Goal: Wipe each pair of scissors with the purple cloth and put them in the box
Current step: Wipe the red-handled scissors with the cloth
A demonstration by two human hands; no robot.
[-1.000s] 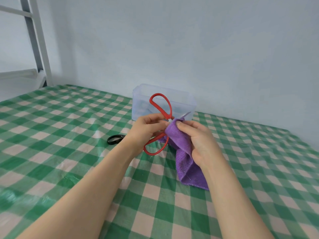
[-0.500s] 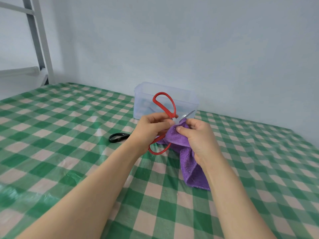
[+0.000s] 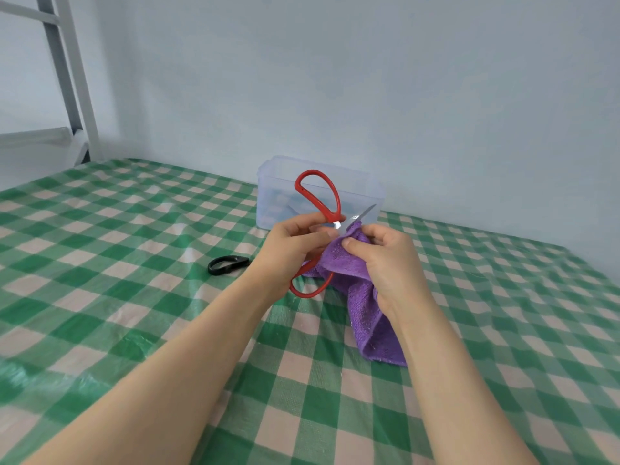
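My left hand (image 3: 291, 244) grips red-handled scissors (image 3: 330, 195) near the pivot, one loop up, the other below my wrist. My right hand (image 3: 385, 263) pinches the purple cloth (image 3: 367, 317) around the blades; only the silver tip sticks out toward the box. The cloth's lower end hangs down to the table. A clear plastic box (image 3: 275, 196) stands behind the hands, against the wall. Black-handled scissors (image 3: 225, 264) lie on the table left of my left wrist, blades hidden behind it.
A green and pale checked tablecloth (image 3: 100, 263) covers the table. A grey metal frame (image 3: 67, 78) rises at the back left. A pale blue wall runs close behind the box.
Both hands with the scissors and cloth have risen slightly in view. The cloth has slid a little along the blades; the blade tip still pokes out.
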